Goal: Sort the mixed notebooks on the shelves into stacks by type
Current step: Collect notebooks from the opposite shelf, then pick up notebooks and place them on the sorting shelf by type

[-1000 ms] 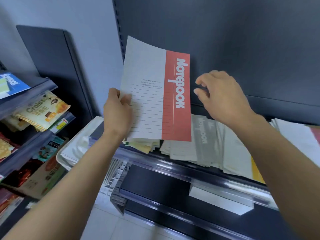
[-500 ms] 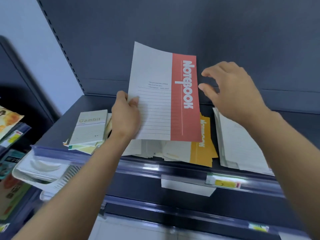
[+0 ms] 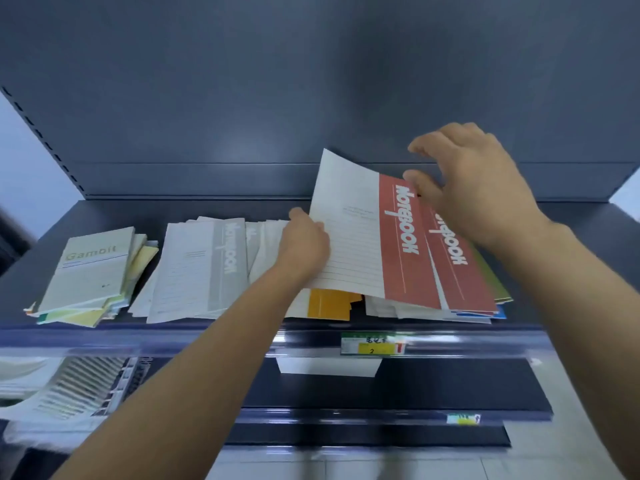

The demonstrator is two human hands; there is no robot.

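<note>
Filling the far half of the view is the dark back panel (image 3: 311, 98), and at its foot runs the shelf (image 3: 207, 209) that carries all the notebooks, with a lower shelf (image 3: 450, 382) under it. The sorting looks partly done, I judge. At the left lies the Gambit stack (image 3: 90, 271), small pale books piled a little crooked. Just right of it is the grey pile (image 3: 194, 268) of larger notebooks with a grey band, loosely fanned. Near the middle an orange notebook (image 3: 329, 303) shows from under other things. At the right is the red stack (image 3: 457, 271), whose top cover has the same red band and the same word as the book in the hands. The red notebook (image 3: 367, 237) is held above this right stack, tilted, its far edge higher than its near edge, and it partly covers the stack. Probably it is held here because it belongs to this type. The left hand (image 3: 304, 240) grips its left edge, fingers curled round the paper, and so carries and steers it. The right hand (image 3: 474, 181) is open, its fingers loosely curved over the far right corner, the thumb touching the red band and closing on nothing. I think it is there to guide the corner so that the book lands square. The thin cover bends, so it may slide off line. Smallest, a price label (image 3: 372, 342) sits on the front rail (image 3: 138, 336).
</note>
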